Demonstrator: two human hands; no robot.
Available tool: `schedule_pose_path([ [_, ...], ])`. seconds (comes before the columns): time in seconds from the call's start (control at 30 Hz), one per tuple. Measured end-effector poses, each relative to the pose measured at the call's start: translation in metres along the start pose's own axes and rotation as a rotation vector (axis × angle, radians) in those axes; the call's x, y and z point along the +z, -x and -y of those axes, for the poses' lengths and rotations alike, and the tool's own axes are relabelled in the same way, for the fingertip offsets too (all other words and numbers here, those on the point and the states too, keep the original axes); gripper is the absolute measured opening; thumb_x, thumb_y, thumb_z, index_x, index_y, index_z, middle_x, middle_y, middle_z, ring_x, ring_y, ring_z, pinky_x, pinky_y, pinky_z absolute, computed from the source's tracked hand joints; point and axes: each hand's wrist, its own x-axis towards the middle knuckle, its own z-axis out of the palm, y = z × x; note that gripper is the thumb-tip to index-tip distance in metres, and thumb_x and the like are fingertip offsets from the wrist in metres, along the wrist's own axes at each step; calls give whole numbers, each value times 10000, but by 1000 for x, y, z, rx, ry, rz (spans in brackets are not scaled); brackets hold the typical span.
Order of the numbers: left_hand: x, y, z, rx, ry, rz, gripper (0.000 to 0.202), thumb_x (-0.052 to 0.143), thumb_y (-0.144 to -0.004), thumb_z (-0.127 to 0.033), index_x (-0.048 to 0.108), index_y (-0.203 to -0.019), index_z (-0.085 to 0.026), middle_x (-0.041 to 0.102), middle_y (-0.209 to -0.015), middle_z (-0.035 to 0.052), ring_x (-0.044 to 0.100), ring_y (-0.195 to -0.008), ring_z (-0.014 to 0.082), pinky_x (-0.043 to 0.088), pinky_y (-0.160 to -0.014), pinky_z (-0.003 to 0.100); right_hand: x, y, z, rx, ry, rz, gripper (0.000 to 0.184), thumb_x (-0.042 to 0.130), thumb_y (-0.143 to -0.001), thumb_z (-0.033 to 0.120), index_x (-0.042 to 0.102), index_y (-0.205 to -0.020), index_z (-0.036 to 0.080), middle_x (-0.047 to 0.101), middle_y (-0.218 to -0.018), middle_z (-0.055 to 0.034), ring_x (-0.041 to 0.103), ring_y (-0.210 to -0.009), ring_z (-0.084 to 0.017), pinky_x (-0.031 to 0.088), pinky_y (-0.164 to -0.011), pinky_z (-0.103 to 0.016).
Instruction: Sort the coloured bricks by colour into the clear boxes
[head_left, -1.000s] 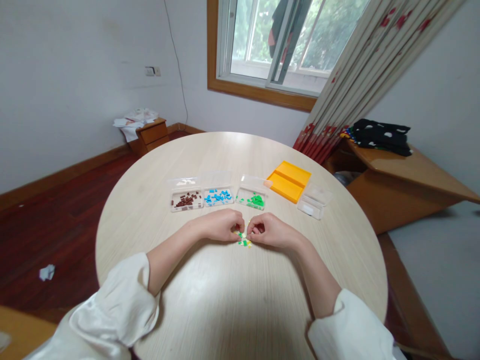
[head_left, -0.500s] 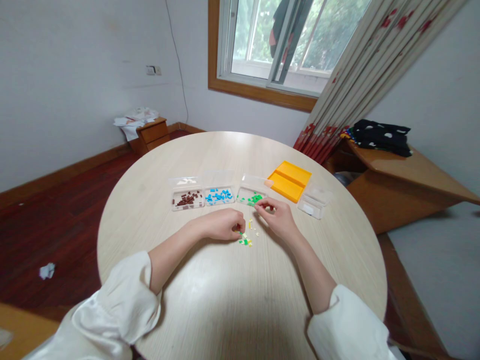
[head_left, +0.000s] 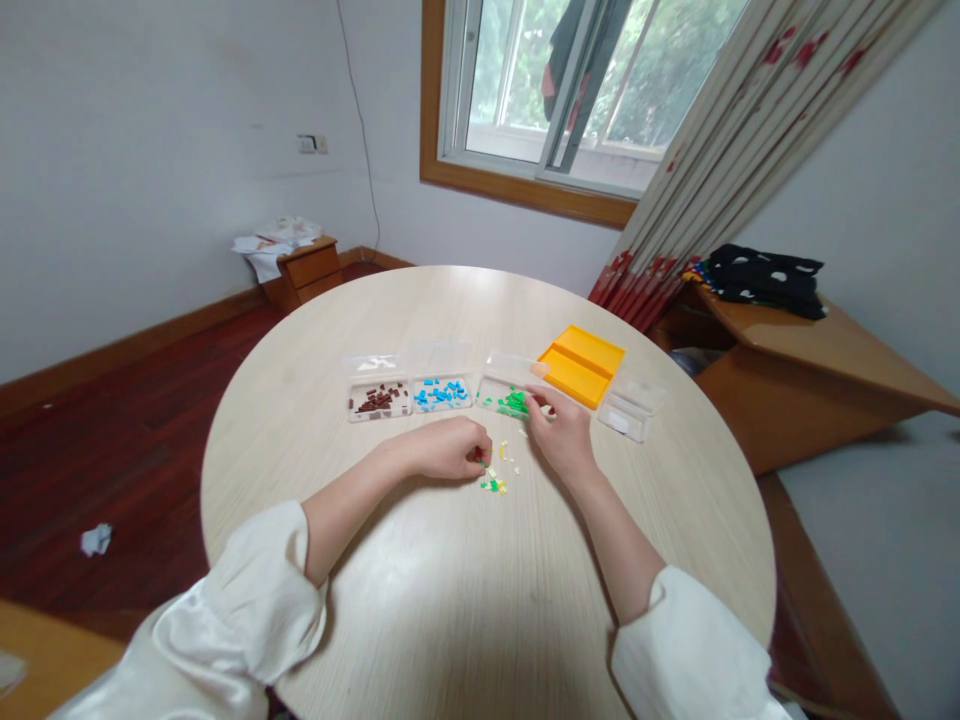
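Observation:
My left hand (head_left: 457, 449) rests on the table with its fingers curled closed beside a small pile of loose green, yellow and white pieces (head_left: 493, 485). What those fingers hold, if anything, is too small or hidden to name. Over the right end of a clear box (head_left: 491, 403) with green toy bricks (head_left: 514, 401) is my right hand (head_left: 559, 430), its thumb and fingertips bent together. Whether a brick sits between them cannot be made out. A few yellow and white bits (head_left: 504, 452) lie on the table between the hands.
Left of the green box stand clear boxes of blue bricks (head_left: 442, 393) and dark brown bricks (head_left: 381, 399). An open yellow case (head_left: 581, 363) lies behind my right hand, with another clear box (head_left: 625, 420) beside it. All are on a round wooden table (head_left: 420, 600).
My right hand has shifted slightly right, its fingertips now at the right end of the green bricks' box. My left hand stays in about the same place. The view has tilted a little.

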Motion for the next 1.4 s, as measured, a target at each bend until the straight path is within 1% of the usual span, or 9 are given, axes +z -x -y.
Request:
schedule_pose_path([
  [0.13,1,-1,5,-16,-33,-45,158,551,-696,-112,673,-797,-126,651,-749,46,541,-647,125,386,-609,218,-10,5,18,22,-150,356,173,536,-752,268,675,-753,165,662,-700,-38,556,-638,-144,423,-611,-272],
  [0.33,1,-3,8,-61,-99,-93,162,555,-713,-130,686,-809,-130,658,-744,53,546,-656,137,376,-607,226,-23,14,37,142,-258,941,86,599,-670,217,646,-656,146,410,-498,66,353,-475,-62,260,-449,-196],
  [0.6,1,-3,8,-51,-103,-96,181,550,-710,-120,689,-828,-128,667,-773,60,553,-662,134,382,-612,219,-22,16,35,127,-172,1028,125,611,-639,186,685,-735,157,383,-502,81,338,-454,-54,235,-438,-191],
  [0.9,-1,-2,5,-20,-139,-73,185,540,-719,-116,688,-829,-120,674,-796,82,576,-691,156,399,-636,237,-22,14,36,163,-250,990,114,607,-669,230,669,-715,146,377,-507,72,336,-478,-65,253,-457,-203],
  [0.97,-1,-2,5,-16,-142,-75,185,540,-719,-118,687,-830,-123,672,-790,79,579,-693,157,403,-644,239,-20,12,32,183,-281,834,146,612,-675,263,666,-734,141,415,-527,60,373,-500,-78,290,-477,-210],
  [1.1,-1,-2,4,-24,-151,-69,189,535,-712,-110,684,-826,-127,672,-803,74,577,-697,151,409,-653,236,-12,5,15,145,-226,284,215,609,-690,320,673,-777,135,537,-601,11,469,-573,-117,387,-569,-252],
  [1.17,-1,-2,3,-32,-157,-66,181,538,-711,-113,684,-817,-127,670,-797,70,573,-688,147,409,-648,234,-7,2,5,127,-176,98,229,600,-702,332,680,-790,137,572,-617,-5,494,-587,-132,414,-605,-274],
  [1.27,-1,-3,3,-30,-154,-67,171,546,-709,-116,684,-811,-122,671,-795,73,571,-684,145,408,-641,230,-3,-1,-7,100,-103,-27,260,574,-732,335,690,-850,134,609,-653,-26,524,-609,-149,437,-651,-302],
  [1.4,0,-3,4,-45,-161,-86,175,545,-708,-126,687,-810,-130,680,-796,71,580,-696,152,408,-643,234,-2,0,-8,59,-63,17,268,557,-753,309,691,-905,133,636,-689,-45,537,-626,-157,442,-667,-313],
])
